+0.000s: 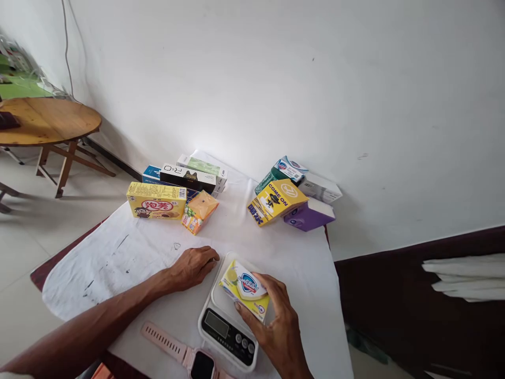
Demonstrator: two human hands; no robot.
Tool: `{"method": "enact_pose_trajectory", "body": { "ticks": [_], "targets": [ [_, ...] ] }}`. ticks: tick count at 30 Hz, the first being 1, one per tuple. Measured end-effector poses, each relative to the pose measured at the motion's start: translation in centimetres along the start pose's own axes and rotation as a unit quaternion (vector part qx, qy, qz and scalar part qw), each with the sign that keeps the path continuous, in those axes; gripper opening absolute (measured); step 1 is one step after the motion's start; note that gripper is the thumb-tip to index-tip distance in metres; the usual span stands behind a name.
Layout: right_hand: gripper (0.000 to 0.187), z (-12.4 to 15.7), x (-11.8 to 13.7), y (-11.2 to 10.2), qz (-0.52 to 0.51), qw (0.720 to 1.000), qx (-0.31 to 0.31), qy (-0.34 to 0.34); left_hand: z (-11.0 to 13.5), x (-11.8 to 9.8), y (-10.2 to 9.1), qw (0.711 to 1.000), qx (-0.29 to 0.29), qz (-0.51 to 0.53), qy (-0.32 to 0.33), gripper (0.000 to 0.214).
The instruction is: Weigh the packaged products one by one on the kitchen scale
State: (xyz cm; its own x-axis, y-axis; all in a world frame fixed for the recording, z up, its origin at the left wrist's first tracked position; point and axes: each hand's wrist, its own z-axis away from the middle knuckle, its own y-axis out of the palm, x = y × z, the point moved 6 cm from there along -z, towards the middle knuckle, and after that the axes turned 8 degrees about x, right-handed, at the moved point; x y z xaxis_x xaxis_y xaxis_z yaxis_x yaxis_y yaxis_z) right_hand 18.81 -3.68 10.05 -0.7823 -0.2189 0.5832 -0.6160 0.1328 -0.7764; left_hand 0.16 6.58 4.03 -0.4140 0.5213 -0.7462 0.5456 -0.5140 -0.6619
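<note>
My right hand (279, 326) grips a yellow and white Safeguard soap box (245, 288), thumb on the near edge and fingers on the far side. The soap box is over the weighing plate of a white kitchen scale (205, 329); I cannot tell whether it touches the plate. Below the plate, the scale has a dark display and round buttons. Just left of the scale, my left hand (196, 267) rests on the white cloth with its fingers curled in and nothing visible in them. A pink smartwatch (202, 364) lies at the near edge, beside the scale.
At the back left stand a yellow snack box (157, 202), an orange carton (200, 211), a black and white box (188, 178) and a green and white box (207, 167). Back right holds a yellow carton (276, 202), a purple box (311, 215) and others near the wall.
</note>
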Motion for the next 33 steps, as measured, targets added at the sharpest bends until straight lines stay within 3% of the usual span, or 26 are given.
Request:
{"method": "enact_pose_trajectory", "body": {
  "ticks": [5, 11, 15, 19, 23, 27, 30, 33],
  "targets": [
    [0.050, 0.5, -0.5, 1.2, 0.059, 0.998, 0.016, -0.032, 0.0, -0.2, -0.1, 1.000, -0.007, -0.001, 0.004, 0.023],
    [0.080, 0.4, -0.4, -1.1, 0.105, 0.993, 0.026, -0.039, 0.1, -0.1, -0.1, 1.000, -0.008, 0.003, 0.009, 0.023],
    [0.071, -0.5, 0.9, -1.6, 0.147, 0.985, 0.031, -0.085, 0.1, 0.1, 0.2, 1.000, -0.014, -0.004, 0.010, 0.023],
    [0.076, -1.2, 1.2, 0.6, 0.192, 0.973, 0.079, -0.101, 0.1, 0.1, 0.3, 1.000, -0.018, -0.016, 0.010, 0.022],
    [0.060, -2.1, 1.0, 1.4, 0.202, 0.965, 0.105, -0.132, 0.2, -0.1, 0.3, 0.999, -0.017, -0.023, 0.014, 0.020],
    [0.054, -6.0, 2.5, -0.6, 0.196, 0.962, 0.106, -0.160, 0.2, -0.2, 0.2, 0.999, -0.016, -0.027, 0.015, 0.017],
    [0.057, -11.0, 5.7, -2.1, 0.171, 0.962, 0.101, -0.188, 0.2, -0.2, 0.2, 0.999, -0.015, -0.031, 0.015, 0.018],
    [0.056, -16.2, 9.2, -1.6, 0.141, 0.955, 0.135, -0.223, 0.2, -0.1, 0.2, 0.999, -0.015, -0.038, 0.018, 0.019]
  ]
}}
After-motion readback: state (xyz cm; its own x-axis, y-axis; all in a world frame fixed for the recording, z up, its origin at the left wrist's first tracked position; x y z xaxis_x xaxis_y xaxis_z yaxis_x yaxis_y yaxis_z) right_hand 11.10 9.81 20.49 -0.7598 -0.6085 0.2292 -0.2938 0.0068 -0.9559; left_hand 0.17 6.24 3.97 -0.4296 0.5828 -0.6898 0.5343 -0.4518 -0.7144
